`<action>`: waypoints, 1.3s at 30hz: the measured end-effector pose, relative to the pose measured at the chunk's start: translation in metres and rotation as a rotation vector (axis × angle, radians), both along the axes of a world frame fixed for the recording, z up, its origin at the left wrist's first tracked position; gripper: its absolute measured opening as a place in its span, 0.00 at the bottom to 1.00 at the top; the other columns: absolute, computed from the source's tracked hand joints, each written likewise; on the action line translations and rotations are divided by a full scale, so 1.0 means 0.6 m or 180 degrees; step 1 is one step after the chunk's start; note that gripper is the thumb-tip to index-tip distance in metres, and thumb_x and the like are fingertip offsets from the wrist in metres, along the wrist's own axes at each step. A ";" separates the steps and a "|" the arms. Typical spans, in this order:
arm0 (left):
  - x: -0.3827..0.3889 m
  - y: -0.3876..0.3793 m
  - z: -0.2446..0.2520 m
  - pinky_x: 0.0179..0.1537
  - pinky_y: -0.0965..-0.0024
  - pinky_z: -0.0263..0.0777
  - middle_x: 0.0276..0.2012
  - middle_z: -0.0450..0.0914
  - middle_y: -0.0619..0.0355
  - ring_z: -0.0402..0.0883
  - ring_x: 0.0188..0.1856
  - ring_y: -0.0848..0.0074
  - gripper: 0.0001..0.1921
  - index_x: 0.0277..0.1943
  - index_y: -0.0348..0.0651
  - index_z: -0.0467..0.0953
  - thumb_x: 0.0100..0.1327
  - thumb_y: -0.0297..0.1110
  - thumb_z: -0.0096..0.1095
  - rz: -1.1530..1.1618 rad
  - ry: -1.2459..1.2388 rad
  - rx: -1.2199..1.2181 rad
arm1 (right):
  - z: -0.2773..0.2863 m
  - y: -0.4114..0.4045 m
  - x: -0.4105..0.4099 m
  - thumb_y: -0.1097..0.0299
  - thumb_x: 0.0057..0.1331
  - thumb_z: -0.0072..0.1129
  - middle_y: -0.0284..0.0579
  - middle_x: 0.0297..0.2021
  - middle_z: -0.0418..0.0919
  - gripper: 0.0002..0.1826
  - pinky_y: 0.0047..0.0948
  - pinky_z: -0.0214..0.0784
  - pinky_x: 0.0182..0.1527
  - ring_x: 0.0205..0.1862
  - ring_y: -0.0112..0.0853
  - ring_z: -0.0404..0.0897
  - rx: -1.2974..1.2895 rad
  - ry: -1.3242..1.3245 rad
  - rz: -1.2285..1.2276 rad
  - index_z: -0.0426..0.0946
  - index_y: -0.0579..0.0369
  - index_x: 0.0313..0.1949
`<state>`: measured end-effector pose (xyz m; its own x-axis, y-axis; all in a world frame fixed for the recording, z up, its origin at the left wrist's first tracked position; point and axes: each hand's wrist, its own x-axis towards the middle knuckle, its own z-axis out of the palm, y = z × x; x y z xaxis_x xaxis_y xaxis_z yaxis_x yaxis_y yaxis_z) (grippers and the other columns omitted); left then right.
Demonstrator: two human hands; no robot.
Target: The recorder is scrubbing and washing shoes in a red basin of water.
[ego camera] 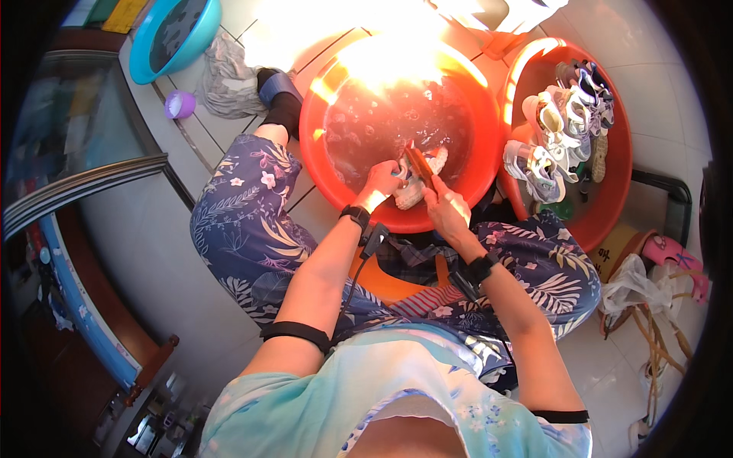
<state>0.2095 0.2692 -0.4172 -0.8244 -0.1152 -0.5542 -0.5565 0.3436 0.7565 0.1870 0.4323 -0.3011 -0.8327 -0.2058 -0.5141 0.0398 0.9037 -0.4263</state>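
Note:
Over the near side of a round red plastic basin (401, 222), my left hand (379, 184) grips a pale shoe (408, 194). The basin holds murky water (389, 126) with patches of suds. My right hand (449, 209) is closed around the handle of a reddish-orange scrubbing brush (420, 164), which lies against the shoe. Part of the shoe is hidden behind the brush and my fingers. Strong glare washes out the basin's far rim.
To the right, a second red tub (621, 172) holds several shoes (541, 172). At upper left are a turquoise basin (215, 28) with dark liquid, a grey cloth (229, 80) and a small purple cup (180, 105). A clear plastic bag (635, 286) lies at right.

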 end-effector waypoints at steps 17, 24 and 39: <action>0.057 -0.020 0.053 0.40 0.62 0.71 0.33 0.78 0.41 0.79 0.39 0.55 0.16 0.37 0.35 0.75 0.45 0.32 0.67 -0.0332 0.0191 -0.0563 | 0.015 -0.045 0.027 0.53 0.61 0.45 0.57 0.37 0.78 0.22 0.41 0.68 0.44 0.41 0.50 0.77 -0.0082 -0.0425 0.0106 0.74 0.52 0.49; 0.056 -0.013 0.033 0.41 0.62 0.71 0.35 0.78 0.44 0.78 0.41 0.55 0.18 0.39 0.38 0.75 0.46 0.35 0.68 -0.0451 0.0331 -0.0551 | -0.074 -0.042 0.000 0.54 0.59 0.46 0.52 0.31 0.79 0.16 0.41 0.70 0.39 0.37 0.47 0.78 0.0294 0.0169 0.0360 0.74 0.52 0.35; 0.063 -0.005 0.051 0.44 0.61 0.70 0.38 0.78 0.45 0.78 0.44 0.55 0.26 0.46 0.42 0.68 0.46 0.39 0.71 -0.0147 0.0281 -0.0542 | -0.088 0.008 -0.053 0.58 0.59 0.62 0.30 0.13 0.57 0.20 0.20 0.42 0.13 0.09 0.16 0.48 -0.2635 -0.3096 -0.3167 0.62 0.54 0.21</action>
<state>0.2470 0.2661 -0.3864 -0.8756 -0.1620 -0.4551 -0.4712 0.4944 0.7304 0.1549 0.4370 -0.3539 -0.2416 -0.2865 -0.9271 0.9700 -0.0960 -0.2231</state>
